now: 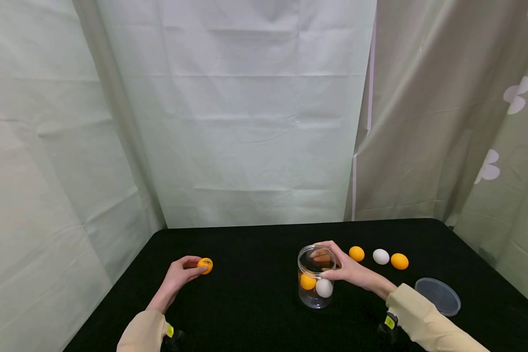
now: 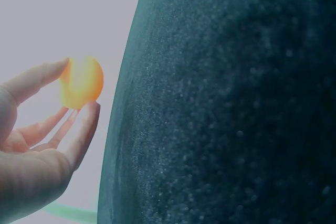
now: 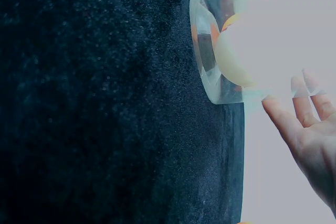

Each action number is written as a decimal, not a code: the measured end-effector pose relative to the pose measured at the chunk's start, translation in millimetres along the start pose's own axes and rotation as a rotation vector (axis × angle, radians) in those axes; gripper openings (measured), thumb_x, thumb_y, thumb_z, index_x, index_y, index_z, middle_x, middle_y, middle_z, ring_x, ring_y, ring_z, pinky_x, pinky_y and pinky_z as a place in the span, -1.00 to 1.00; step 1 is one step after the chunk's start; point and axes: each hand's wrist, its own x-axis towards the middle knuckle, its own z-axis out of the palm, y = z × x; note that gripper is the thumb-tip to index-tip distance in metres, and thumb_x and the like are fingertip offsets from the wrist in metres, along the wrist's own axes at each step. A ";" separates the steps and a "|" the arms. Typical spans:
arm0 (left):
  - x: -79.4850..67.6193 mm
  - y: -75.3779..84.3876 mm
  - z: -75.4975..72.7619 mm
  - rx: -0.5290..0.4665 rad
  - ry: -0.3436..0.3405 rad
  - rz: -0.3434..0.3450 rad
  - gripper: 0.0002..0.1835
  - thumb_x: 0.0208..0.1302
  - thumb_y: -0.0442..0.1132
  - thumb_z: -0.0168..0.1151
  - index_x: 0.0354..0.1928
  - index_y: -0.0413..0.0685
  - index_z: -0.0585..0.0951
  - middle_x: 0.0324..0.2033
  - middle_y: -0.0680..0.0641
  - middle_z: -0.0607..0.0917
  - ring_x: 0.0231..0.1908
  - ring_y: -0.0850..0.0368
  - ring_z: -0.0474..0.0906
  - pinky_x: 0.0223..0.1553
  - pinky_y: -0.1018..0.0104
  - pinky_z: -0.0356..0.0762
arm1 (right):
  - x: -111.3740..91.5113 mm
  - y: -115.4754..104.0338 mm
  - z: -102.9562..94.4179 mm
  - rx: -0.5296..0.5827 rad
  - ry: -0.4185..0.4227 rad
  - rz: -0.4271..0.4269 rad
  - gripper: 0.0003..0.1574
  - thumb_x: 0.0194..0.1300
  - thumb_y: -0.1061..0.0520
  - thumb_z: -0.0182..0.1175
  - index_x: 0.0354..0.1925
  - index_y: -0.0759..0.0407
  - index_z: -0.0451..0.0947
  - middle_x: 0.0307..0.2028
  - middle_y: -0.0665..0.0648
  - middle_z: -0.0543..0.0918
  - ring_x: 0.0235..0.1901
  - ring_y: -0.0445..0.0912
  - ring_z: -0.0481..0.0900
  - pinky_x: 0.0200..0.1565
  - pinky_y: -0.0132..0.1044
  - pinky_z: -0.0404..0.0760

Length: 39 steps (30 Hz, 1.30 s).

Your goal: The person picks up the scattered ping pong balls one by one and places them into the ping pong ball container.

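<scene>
In the head view my left hand (image 1: 180, 275) pinches an orange ping-pong ball (image 1: 206, 265) with dark print, on the left side. The left wrist view shows that ball (image 2: 82, 82) between thumb and fingertips, above the table surface. My right hand (image 1: 349, 271) grips a clear round jar (image 1: 309, 299) near its uncovered rim, thumb and fingers on either side. Inside the jar are an orange ball (image 1: 307, 281) and a white ball (image 1: 324, 288). Glare washes out part of the jar (image 3: 210, 85) in the right wrist view; whether its base touches the table I cannot tell.
Right of the jar, an orange ball (image 1: 357, 253), a white ball (image 1: 381, 256) and another orange ball (image 1: 399, 261) lie in a row on the black table (image 1: 246, 313). A translucent round lid (image 1: 437, 296) lies near my right sleeve. Pale curtains (image 1: 246, 122) hang behind.
</scene>
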 end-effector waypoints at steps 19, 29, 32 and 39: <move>-3.0 13.9 3.3 -0.013 -0.011 0.047 -0.48 0.07 -0.17 0.29 0.02 -0.31 0.40 -0.11 -0.25 0.48 -0.19 0.01 0.52 -0.14 0.20 0.46 | -0.8 -1.0 1.0 0.004 0.009 0.009 -0.23 0.19 0.17 0.07 0.28 0.11 -0.06 0.16 0.25 0.18 0.14 0.15 0.15 0.02 0.11 0.25; -1.4 20.8 5.4 0.006 -0.007 0.066 -0.48 0.08 -0.16 0.28 0.03 -0.29 0.40 -0.11 -0.24 0.48 -0.19 0.01 0.52 -0.13 0.18 0.45 | 0.4 -1.0 0.1 -0.003 0.007 0.000 -0.26 0.19 0.13 0.08 0.26 0.08 -0.02 0.15 0.25 0.19 0.15 0.15 0.14 0.03 0.12 0.22; -1.4 21.9 5.6 0.007 -0.015 0.072 -0.46 0.08 -0.15 0.28 0.04 -0.30 0.39 -0.11 -0.24 0.48 -0.18 0.02 0.51 -0.13 0.17 0.45 | 0.9 -0.2 0.1 -0.007 0.009 -0.002 -0.26 0.19 0.12 0.09 0.26 0.07 -0.01 0.15 0.24 0.20 0.14 0.14 0.15 0.04 0.13 0.21; -4.3 27.0 8.3 -0.013 -0.027 0.085 -0.47 0.07 -0.16 0.29 0.04 -0.30 0.39 -0.12 -0.23 0.50 -0.19 0.01 0.52 -0.12 0.14 0.44 | 0.8 -0.2 0.8 -0.007 0.009 -0.003 -0.26 0.19 0.14 0.09 0.25 0.08 -0.01 0.16 0.25 0.19 0.15 0.15 0.14 0.03 0.12 0.22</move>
